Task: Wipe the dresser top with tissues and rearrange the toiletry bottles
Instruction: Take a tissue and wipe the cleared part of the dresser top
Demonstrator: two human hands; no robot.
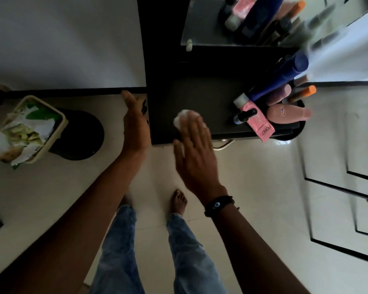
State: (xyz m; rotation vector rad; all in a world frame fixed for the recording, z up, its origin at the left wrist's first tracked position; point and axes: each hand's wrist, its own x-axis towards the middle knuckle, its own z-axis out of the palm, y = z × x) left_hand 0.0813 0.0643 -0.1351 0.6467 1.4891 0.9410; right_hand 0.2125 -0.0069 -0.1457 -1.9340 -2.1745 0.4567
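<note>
The dark dresser top (212, 96) lies ahead of me. My right hand (192, 149) presses a crumpled white tissue (184, 117) flat against its front part, fingers straight. My left hand (135, 122) hovers open beside the dresser's left edge, holding nothing. At the right end stand the toiletries: a tall blue bottle (283, 75), a pink tube (259, 122), a small dark dropper bottle (243, 116), a peach bottle (285, 114) and an orange-capped tube (303, 94).
A glass shelf (202, 28) above holds more bottles in front of a mirror. A beige bin (36, 132) with wrappers sits on a black stool (81, 134) at left. My bare feet and jeans are on the pale tiled floor (253, 177).
</note>
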